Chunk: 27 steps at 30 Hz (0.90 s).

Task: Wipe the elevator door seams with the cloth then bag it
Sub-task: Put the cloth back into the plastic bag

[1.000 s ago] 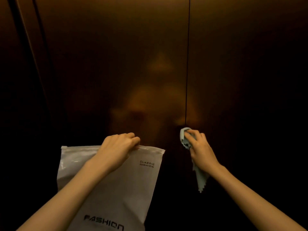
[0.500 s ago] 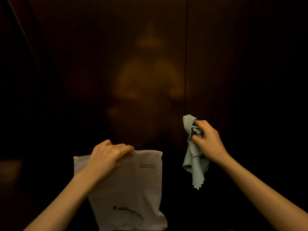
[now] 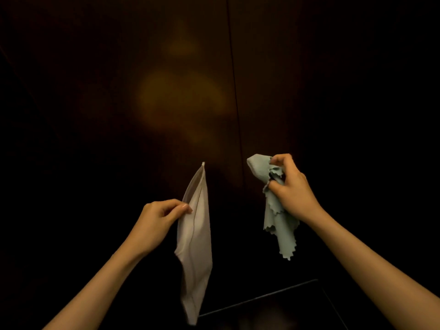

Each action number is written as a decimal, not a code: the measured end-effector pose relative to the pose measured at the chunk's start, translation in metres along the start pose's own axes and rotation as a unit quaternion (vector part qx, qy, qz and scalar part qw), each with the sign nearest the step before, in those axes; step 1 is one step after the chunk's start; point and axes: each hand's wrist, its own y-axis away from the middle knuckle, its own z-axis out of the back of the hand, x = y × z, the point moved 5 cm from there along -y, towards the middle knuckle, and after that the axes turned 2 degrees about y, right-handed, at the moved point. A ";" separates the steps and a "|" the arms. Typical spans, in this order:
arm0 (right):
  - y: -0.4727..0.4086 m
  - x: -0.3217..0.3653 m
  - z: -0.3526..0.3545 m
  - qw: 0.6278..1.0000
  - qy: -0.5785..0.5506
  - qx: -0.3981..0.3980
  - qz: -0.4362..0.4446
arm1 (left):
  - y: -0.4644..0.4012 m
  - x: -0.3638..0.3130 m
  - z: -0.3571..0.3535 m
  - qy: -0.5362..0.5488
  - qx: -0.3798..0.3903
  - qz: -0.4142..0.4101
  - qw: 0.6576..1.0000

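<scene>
Floor [image 3: 273, 313]: dark, visible only at the bottom edge below the elevator doors; nothing discernible lying on it.

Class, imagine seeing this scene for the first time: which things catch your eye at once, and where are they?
Against the dark, dim elevator door, two lit objects stand out. Right of centre, the right hand grips a pale green zigzag-edged cloth, close beside the thin vertical door seam. Lower centre, the left hand pinches a whitish plastic bag seen nearly edge-on.
</scene>
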 end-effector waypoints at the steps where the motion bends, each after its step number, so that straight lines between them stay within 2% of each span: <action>1: 0.005 -0.004 0.004 1.000 -0.005 -0.003 -0.005 | 0.004 -0.003 -0.003 -0.009 -0.009 0.007 1.000; 4: 0.017 -0.016 0.011 1.000 -0.024 -0.005 -0.015 | 0.014 -0.008 -0.014 -0.034 -0.025 0.031 0.999; 8: 0.026 -0.033 0.023 1.000 -0.011 0.000 -0.014 | 0.019 -0.017 -0.037 0.023 -0.039 0.097 0.994; 13: 0.044 -0.070 0.029 0.997 0.003 0.037 -0.070 | 0.031 -0.025 -0.076 0.055 -0.018 0.168 0.984; 19: 0.061 -0.098 0.023 0.990 0.020 0.064 -0.121 | 0.061 -0.037 -0.102 0.054 -0.050 0.175 0.982; 22: 0.061 -0.106 0.019 0.984 0.012 0.086 -0.155 | 0.073 -0.044 -0.101 0.036 -0.076 0.148 0.985; 27: 0.050 -0.110 0.003 0.976 -0.019 0.077 -0.203 | 0.079 -0.059 -0.096 0.011 -0.097 0.098 0.990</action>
